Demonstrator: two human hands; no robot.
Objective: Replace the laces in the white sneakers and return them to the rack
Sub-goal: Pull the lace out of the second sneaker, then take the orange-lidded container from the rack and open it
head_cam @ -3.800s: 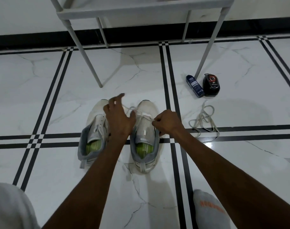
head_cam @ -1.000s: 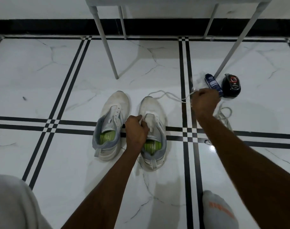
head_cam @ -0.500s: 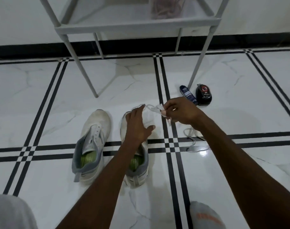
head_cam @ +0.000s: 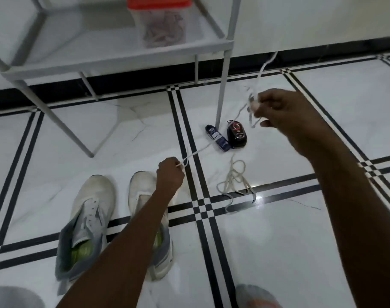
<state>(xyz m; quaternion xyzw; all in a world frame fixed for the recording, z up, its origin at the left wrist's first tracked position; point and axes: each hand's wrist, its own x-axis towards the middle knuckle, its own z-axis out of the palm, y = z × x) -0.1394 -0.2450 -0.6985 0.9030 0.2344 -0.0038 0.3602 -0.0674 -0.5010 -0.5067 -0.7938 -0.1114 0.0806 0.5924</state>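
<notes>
So both sneakers sit on the floor [head_cam: 278, 241] in the lower left of the frame, toes pointing up toward the rack. The left sneaker [head_cam: 87, 218] has no lace in it, tongue flopped open, green insole showing. The right sneaker [head_cam: 143, 190] is mostly covered by the forearm crossing over it.

The left hand [head_cam: 169, 174] hovers just above the toe of the right sneaker, fingers curled, pinching one end of a white lace [head_cam: 196, 152]. That lace runs up and to the right, past the blue tube [head_cam: 217, 137] and the black polish applicator [head_cam: 236, 134], to the right hand [head_cam: 278, 112] in the upper right of the frame. The right hand is raised and blurry, fingers curled around a bunch of the lace, with the loose tail flicking up above it.

A second lace [head_cam: 236, 181] lies in a loose tangle on the floor, below the tube and applicator, apart from both hands.

The rack [head_cam: 114, 56] fills the upper left, with a clear jar with a red lid [head_cam: 160, 21] on its shelf.
</notes>
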